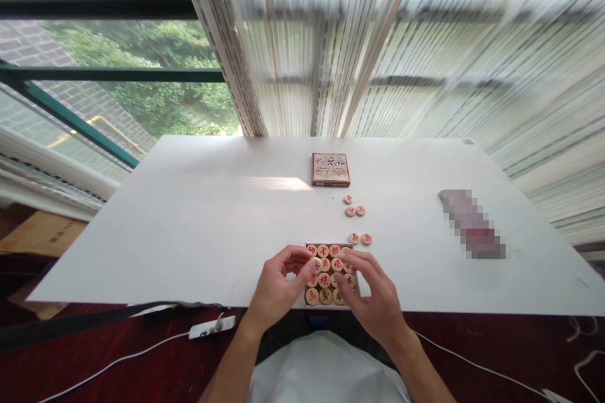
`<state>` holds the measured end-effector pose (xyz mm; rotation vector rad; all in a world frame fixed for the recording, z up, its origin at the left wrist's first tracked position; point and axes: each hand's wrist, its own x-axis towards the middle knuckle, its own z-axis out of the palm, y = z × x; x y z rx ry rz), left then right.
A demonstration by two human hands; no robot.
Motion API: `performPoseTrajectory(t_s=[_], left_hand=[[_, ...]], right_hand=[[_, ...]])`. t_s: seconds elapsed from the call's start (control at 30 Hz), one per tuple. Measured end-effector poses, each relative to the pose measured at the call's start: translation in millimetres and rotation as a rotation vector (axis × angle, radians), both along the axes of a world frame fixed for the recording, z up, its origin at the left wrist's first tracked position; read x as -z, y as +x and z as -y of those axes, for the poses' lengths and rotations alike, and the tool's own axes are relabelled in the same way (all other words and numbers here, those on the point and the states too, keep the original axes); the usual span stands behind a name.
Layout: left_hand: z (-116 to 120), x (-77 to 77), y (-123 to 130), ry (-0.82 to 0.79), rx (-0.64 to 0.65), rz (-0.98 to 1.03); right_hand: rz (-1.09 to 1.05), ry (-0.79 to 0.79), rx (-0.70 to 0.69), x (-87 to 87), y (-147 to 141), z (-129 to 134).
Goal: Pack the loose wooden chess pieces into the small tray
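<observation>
Left hand closes thumb and fingertips on what looks like a single wooden disc, above the left half of a shallow box at the near edge of a white bench, seen in the head view. Right hand arches over the box's right side, thumb and forefinger apart; whether either tip touches the discs below cannot be told. Inside the box sit rows of discs bearing red or black characters, some at the right hidden by fingers. Just beyond its far rim lies a pair of loose discs, with a cluster of three more farther out, near a flat printed lid. To the right, well apart, rests a pixelated item.

The step in hand appears to be setting or straightening discs within the box. Next, by this reading, a light pinch is called for, the disc kept level above its neighbors, while the right hand's spread fingers steady the rows without nudging them.
</observation>
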<state>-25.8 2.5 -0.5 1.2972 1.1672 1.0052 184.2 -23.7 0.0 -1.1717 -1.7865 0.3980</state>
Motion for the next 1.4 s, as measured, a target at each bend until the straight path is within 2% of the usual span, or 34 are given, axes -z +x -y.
performPoseTrajectory(t_s=[0.13,0.37,0.6,0.77,1.07,1.4], left_hand=[[-3,8.2,-6,-0.044,-0.018,0.055],[-2,9.6,-8,-0.045,-0.018,0.076],[-5,1.6,-8,-0.091,-0.004,0.146],[-8,1.4,-7,-0.094,-0.023,0.182],[-8,19.0,-8,-0.133,0.017,0.212],[-9,16.1,-10,-0.118,0.017,0.143]], right_hand=[[0.099,-0.047,0.153,11.3,21,-11],[0.129,-0.099,0.150,25.7,25,-18],[0.092,-0.106,0.148,32.1,25,-18],[0.064,-0.120,0.141,32.9,26,-17],[0.055,-0.125,0.141,32.3,26,-17],[-0.005,-0.129,0.146,27.3,27,-17]])
